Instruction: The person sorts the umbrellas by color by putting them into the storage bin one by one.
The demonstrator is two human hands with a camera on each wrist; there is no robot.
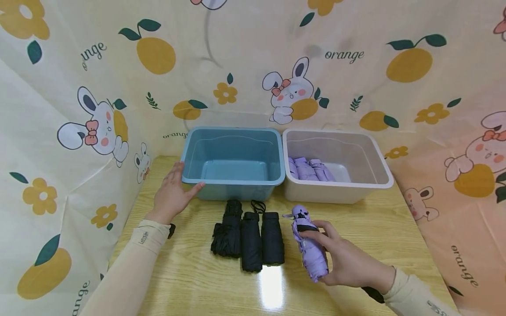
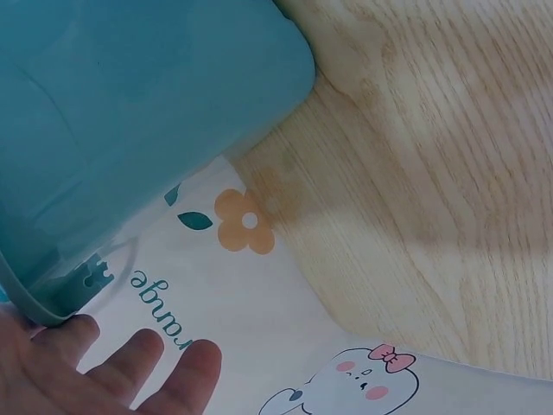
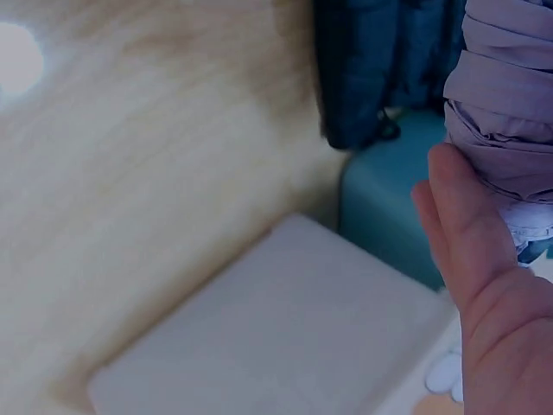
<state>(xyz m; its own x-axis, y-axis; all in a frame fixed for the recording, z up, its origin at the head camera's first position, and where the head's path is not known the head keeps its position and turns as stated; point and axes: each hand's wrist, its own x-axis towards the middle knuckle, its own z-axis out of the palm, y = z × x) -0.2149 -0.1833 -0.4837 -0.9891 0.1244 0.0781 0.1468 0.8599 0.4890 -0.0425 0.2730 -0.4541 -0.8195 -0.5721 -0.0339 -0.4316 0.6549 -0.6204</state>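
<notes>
The right hand (image 1: 348, 259) pinches one folded purple umbrella (image 1: 313, 259) between thumb and fingers, just above the table (image 1: 189, 285) and to the right of the dark row; whether it touches the wood I cannot tell. The fingers and palm cover part of its right side, and the right wrist view cuts it off at the edge.

Three folded black umbrellas lie side by side: a ruffled one (image 1: 229, 237) on the left, a smoother middle one (image 1: 251, 245) and a right one (image 1: 272, 241). A thin dark loop (image 1: 258, 206) shows above the last two; which it belongs to is hard to make out.

The left hand (image 1: 171, 193) rests, fingers spread, at the near left corner of the blue bin (image 1: 237, 192), thumb by the rim.

Beside it, to the right, stands a pale bin (image 1: 336, 194). Three purple umbrellas (image 1: 309, 169) show inside, their near ends hidden by its front wall. Behind both bins hangs a printed cloth (image 1: 245, 52) with rabbits and oranges.
</notes>
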